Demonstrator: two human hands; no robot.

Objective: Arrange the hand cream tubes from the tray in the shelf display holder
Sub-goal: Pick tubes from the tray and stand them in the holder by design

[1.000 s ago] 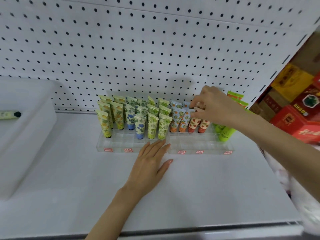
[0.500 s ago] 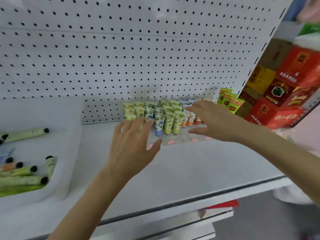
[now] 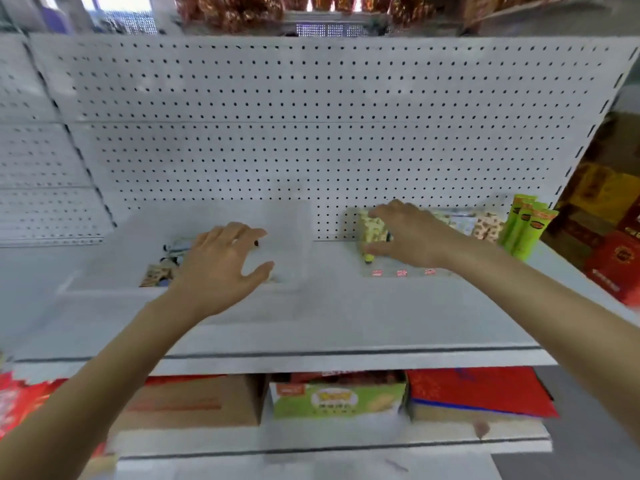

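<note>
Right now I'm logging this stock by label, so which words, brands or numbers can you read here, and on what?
No text is legible; the whole frame is motion-blurred.
Red tags on the display holder front: blurred.
Tall green tubes: dark oval logos, unreadable.
Green box under the shelf: yellow logo, blurred.
Red boxes at right: gold print, unreadable.

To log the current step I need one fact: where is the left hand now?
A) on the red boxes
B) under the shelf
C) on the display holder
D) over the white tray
D: the left hand is over the white tray, its fingers spread.
</note>
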